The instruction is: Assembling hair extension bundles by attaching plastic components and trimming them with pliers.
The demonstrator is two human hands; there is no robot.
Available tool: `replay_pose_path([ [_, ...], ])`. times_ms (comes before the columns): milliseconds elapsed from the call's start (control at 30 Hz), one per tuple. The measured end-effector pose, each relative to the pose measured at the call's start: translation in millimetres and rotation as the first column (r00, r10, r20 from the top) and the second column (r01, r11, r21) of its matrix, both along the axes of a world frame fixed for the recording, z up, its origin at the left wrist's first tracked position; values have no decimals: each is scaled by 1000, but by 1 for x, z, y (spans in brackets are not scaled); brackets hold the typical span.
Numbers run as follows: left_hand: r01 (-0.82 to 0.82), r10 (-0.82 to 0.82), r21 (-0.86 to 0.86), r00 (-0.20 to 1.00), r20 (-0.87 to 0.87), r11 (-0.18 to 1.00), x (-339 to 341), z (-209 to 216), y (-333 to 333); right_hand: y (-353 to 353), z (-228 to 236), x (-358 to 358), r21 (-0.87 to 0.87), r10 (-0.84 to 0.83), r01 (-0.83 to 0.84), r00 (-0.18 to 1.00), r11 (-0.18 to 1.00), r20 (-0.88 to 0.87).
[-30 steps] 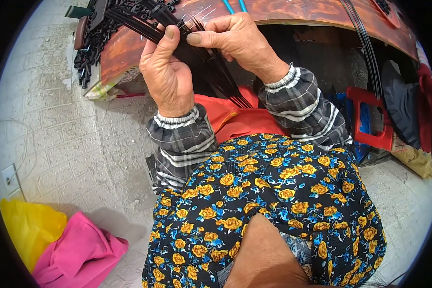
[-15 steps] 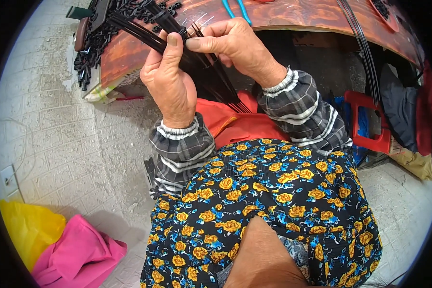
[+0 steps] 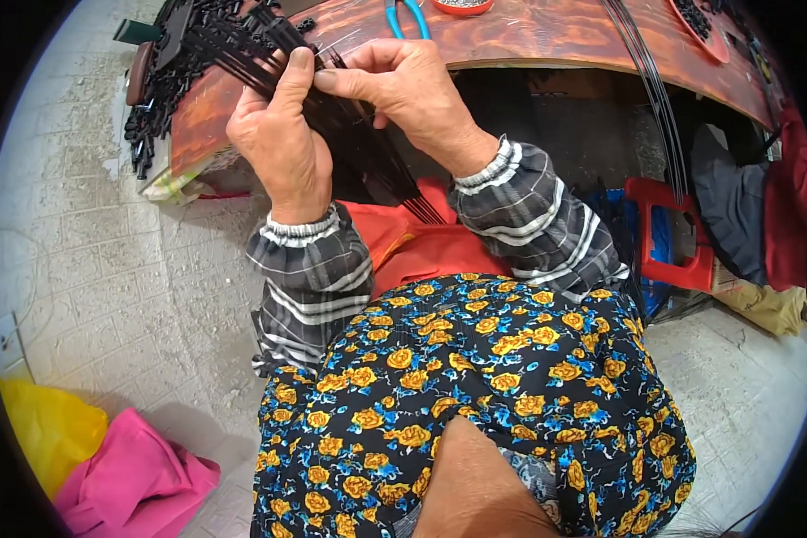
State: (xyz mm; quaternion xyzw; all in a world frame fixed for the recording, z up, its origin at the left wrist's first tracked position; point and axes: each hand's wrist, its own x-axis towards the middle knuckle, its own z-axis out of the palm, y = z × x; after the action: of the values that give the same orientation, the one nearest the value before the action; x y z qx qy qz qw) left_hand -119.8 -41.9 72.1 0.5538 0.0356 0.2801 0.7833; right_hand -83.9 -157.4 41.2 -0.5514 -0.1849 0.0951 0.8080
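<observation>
Between my two hands, over the near edge of the table, is an umbrella frame (image 3: 363, 148) of thin black ribs. Its ribs fan down toward the red cloth (image 3: 439, 251) across my lap, and more of them stick out to the upper left. My left hand (image 3: 287, 152) is closed round the bundle, thumb pointing up. My right hand (image 3: 412, 103) pinches at the joint of the ribs with thumb and forefinger, close to the left thumb. What lies exactly between those fingertips is too small to make out.
A wood-patterned table (image 3: 547, 36) holds heaped black plastic parts (image 3: 148, 117) at left, teal-handled pliers (image 3: 408, 18) and a red dish (image 3: 462, 5). Long black rods (image 3: 659, 103) hang over its right edge above a red stool (image 3: 672, 238). A pink cloth (image 3: 139, 475) and yellow bag (image 3: 49, 426) lie lower left.
The whole view has shifted a little, so hands and frame sit further left in the picture. More of the red dish shows. The grip of both hands looks much the same.
</observation>
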Motion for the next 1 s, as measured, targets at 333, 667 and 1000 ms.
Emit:
replay_pose_path([
  [333, 85, -85, -24, 996, 21, 996, -5, -2, 3, -7, -3, 4, 10, 67, -67, 998, 998, -5],
  [667, 192, -191, -56, 981, 30, 980, -5, -3, 11, -6, -8, 15, 87, 231, -220, 961, 972, -151],
  [1000, 93, -94, -71, 995, -11, 993, -5, 0, 9, 8, -4, 2, 38, 77, -75, 995, 996, -70],
])
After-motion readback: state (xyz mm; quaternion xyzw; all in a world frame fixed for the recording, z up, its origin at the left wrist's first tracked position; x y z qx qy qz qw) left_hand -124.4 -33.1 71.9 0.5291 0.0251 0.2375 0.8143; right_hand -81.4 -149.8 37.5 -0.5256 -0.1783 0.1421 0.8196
